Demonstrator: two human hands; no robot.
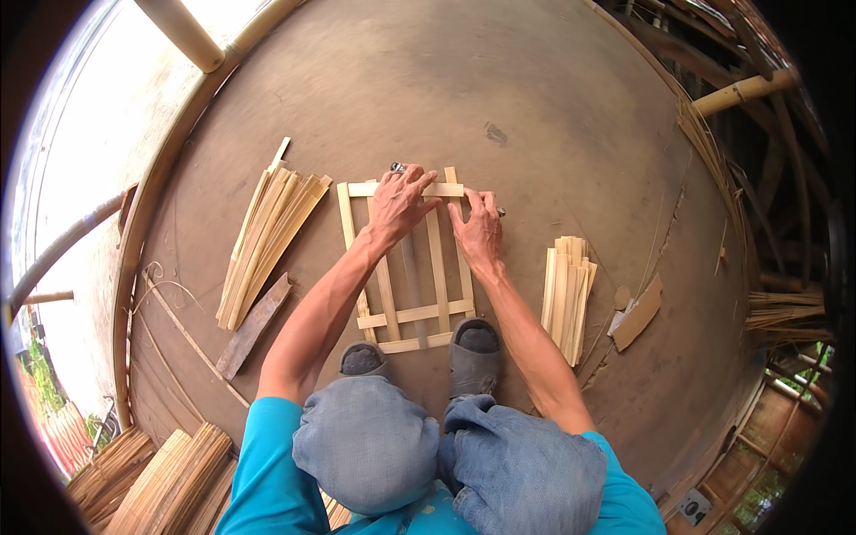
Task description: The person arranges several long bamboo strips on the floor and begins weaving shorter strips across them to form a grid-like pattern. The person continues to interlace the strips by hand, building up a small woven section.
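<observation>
A small lattice of pale, flat bamboo strips point(437, 259) lies on the ground just beyond my feet, long strips crossed by short ones. My left hand point(401, 203) is closed over its far crosspiece point(443, 190), thumb on the near side and fingers on the far side. At that crosspiece's right end, my right hand point(480, 227) has bent fingers and thumb around the lattice's corner. A small shiny thing shows by the left fingers; what it is I cannot tell. The nearer crosspieces lie close to my sandals point(474, 361).
Loose bamboo strips point(272, 241) lie in a bunch at left, beside a dark wooden piece point(254, 328). A shorter bunch point(567, 299) lies at right, near a brown scrap point(637, 312). Larger strip bundles point(174, 481) sit at lower left. A bamboo rail point(169, 160) edges the left side.
</observation>
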